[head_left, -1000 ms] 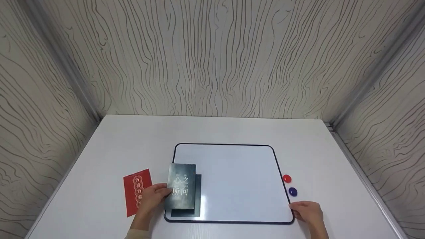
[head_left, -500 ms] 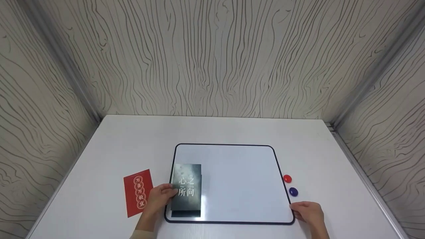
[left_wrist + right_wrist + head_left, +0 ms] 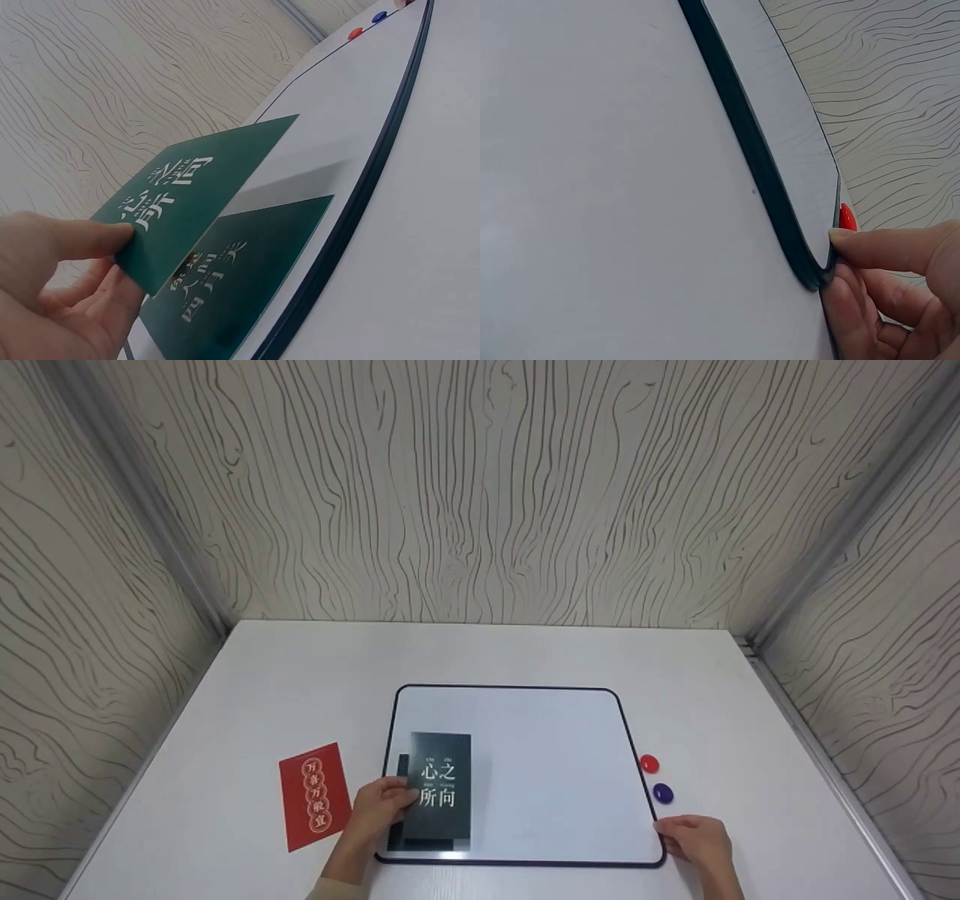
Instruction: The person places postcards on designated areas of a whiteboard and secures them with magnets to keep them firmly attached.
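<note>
In the head view, my left hand [image 3: 380,810] pinches the left edge of a dark green card [image 3: 442,780] with white Chinese characters. The left wrist view shows this card [image 3: 187,195] tilted and raised over the whiteboard, with the thumb on top. Below it a second dark green card [image 3: 232,277] with white characters lies on the board, mostly covered in the head view. My right hand [image 3: 696,840] pinches the black-rimmed whiteboard [image 3: 547,772] near its front right corner; in the right wrist view the thumb sits on top of the rim [image 3: 742,142] and fingers underneath.
On the white table [image 3: 480,656], a red card [image 3: 315,797] with pale characters lies left of the board. A red round magnet-like piece [image 3: 649,764] and a blue one [image 3: 663,793] lie just right of it. Wood-patterned walls [image 3: 480,495] enclose the back and sides.
My left hand has moved right with the green card, now farther over the board. A strip of the lower card shows at its left instead of its right. The right hand stays put.
</note>
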`<state>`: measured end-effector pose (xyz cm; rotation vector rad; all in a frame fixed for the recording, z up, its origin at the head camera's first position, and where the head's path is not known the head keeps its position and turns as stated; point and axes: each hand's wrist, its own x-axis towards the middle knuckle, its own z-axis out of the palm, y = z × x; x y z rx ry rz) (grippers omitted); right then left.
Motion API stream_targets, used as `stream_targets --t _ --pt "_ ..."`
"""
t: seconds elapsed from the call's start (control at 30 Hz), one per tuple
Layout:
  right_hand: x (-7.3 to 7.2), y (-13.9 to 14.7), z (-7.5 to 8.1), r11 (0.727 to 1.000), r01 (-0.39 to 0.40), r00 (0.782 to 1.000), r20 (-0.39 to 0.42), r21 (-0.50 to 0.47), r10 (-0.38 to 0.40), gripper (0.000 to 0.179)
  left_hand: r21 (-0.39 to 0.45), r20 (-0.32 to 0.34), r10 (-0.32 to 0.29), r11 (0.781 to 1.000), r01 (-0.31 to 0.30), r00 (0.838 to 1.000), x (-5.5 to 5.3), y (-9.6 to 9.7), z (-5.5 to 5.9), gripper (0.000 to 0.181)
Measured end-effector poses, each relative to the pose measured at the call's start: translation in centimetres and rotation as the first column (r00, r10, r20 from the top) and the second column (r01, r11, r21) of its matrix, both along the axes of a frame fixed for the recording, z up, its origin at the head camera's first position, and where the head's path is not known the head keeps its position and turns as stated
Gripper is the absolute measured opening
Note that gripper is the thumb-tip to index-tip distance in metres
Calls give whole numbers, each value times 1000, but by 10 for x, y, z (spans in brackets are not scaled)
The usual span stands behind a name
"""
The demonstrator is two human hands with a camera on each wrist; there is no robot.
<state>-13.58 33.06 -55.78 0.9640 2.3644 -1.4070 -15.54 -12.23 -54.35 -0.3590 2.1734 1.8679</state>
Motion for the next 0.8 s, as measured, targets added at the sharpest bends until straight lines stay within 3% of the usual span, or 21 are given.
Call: stream_targets --t 0.37,0.57,0.8 --pt "0 0 -1 1000 0 1000 -19 -16 0 24 97 33 -61 994 58 998 0 18 -8 48" --pt "-1 -1 0 1000 8 1000 10 -14 -7 27 98 39 -68 993 64 997 1 26 -7 46" --pt "1 -1 1 1000 1 1000 -9 -18 -1 26 83 40 -75 994 71 996 1 34 -7 45"
